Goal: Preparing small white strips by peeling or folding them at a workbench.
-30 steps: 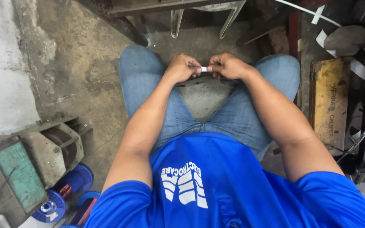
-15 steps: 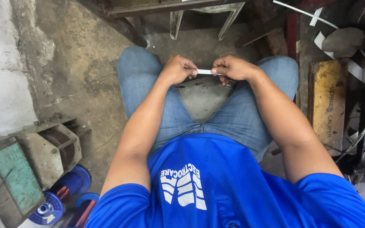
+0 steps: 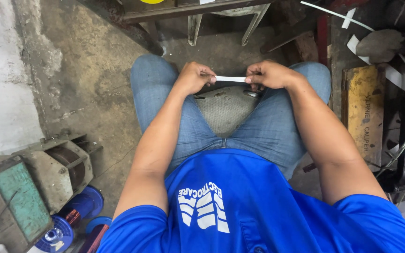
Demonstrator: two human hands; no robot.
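I sit with my knees apart, in blue jeans and a blue shirt. A thin white strip (image 3: 231,79) is stretched level between my two hands above my knees. My left hand (image 3: 194,77) pinches its left end with thumb and fingers. My right hand (image 3: 269,74) pinches its right end. Both hands hover over the gap between my thighs, with the concrete floor below.
A grey metal motor housing (image 3: 57,168) and a green-faced box (image 3: 12,201) stand at lower left beside blue wire spools (image 3: 78,215). A yellow flat case (image 3: 364,112) lies at right among white strips and cables (image 3: 401,79). Metal stand legs (image 3: 195,26) rise ahead.
My hands have drawn apart, so more of the white strip shows between them. Otherwise my posture is the same.
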